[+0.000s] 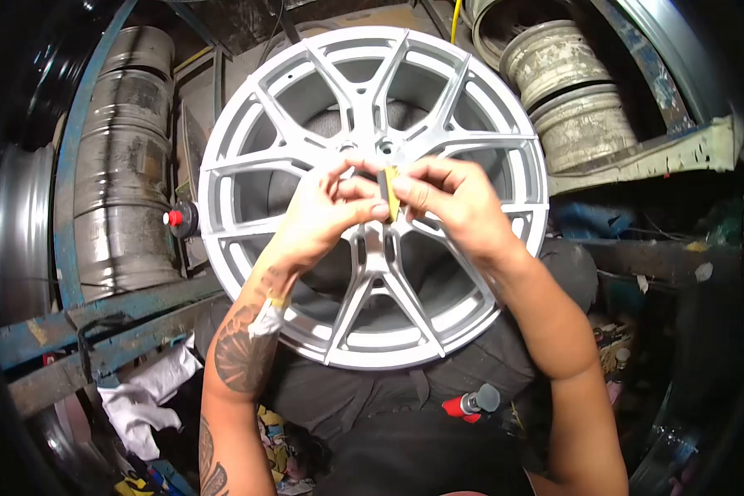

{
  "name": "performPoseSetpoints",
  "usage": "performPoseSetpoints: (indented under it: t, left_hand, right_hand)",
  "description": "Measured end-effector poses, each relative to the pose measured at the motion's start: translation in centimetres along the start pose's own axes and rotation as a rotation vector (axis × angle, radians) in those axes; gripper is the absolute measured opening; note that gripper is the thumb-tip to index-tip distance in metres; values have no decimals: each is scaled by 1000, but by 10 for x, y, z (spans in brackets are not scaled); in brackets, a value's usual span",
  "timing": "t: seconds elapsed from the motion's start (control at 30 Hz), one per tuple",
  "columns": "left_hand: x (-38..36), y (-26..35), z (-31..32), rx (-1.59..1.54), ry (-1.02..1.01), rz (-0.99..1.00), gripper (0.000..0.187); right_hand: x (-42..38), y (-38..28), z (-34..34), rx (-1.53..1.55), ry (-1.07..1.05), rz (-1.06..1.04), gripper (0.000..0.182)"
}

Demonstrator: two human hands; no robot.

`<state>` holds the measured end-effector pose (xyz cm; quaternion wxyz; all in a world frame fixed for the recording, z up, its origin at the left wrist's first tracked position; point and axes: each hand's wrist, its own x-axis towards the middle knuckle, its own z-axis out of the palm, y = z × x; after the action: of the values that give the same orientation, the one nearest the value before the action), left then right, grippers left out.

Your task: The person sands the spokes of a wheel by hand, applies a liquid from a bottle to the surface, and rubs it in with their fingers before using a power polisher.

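A large silver multi-spoke wheel rim lies face up over the person's lap. Above its hub, both hands meet at a small piece, yellow on one side and dark on the other. My left hand pinches its left side between thumb and fingers. From the right, my right hand holds the yellow side with thumb and forefinger. The hands partly hide the piece and the hub behind it. What the piece is made of cannot be told.
Stacked worn rims stand on the left and at the upper right, beside blue metal frames. A red-capped bottle is left of the wheel. White cloth hangs lower left; a red and grey tool lies below the wheel.
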<state>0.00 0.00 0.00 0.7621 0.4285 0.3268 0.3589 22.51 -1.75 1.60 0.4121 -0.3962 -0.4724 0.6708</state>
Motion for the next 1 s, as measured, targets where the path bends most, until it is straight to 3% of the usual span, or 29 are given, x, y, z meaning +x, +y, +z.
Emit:
performPoseSetpoints:
  t: [0.17,0.27,0.37,0.4,0.5,0.53,0.63,0.7,0.77,0.8,0.9,1.0]
  left_hand:
    - [2,3,-28,-130,119,-31,43]
    - [7,7,-21,-88,143,-55,38]
    - [13,-17,-16,-285,131,9,38]
    - [15,-25,-16,-372,94,35,38]
    - [15,-37,-13,-530,94,-3,43]
    - [13,-35,-10,-595,88,-34,47]
    - [24,-31,-39,-1027,-621,-176,56]
    - [19,-29,-39,-965,-598,-218,63]
    - [3,-8,-11,-559,-79,-183,62]
    - [0,-4,-13,-571,-7,-202,61]
    - [-6,5,-30,-452,-27,-193,55]
    - [-8,20,-29,-74,54,-110,43]
  right_hand:
    - [26,14,19,30,109,-11,19]
    - [27,21,20,-326,194,-218,17]
    - [22,11,30,-604,293,-345,16]
    - [22,15,32,-567,308,-356,20]
    - [28,26,24,-811,240,-730,25]
    - [26,26,25,-906,224,-763,26]
    - [28,20,22,-1141,145,-961,19]
    - [28,20,23,-1245,118,-986,12]
    - [27,17,25,-1322,81,-992,11]
    - [25,16,25,-1369,83,-986,12]
    - [24,13,18,-1458,73,-984,13]
    - [23,9,13,-1457,83,-947,14]
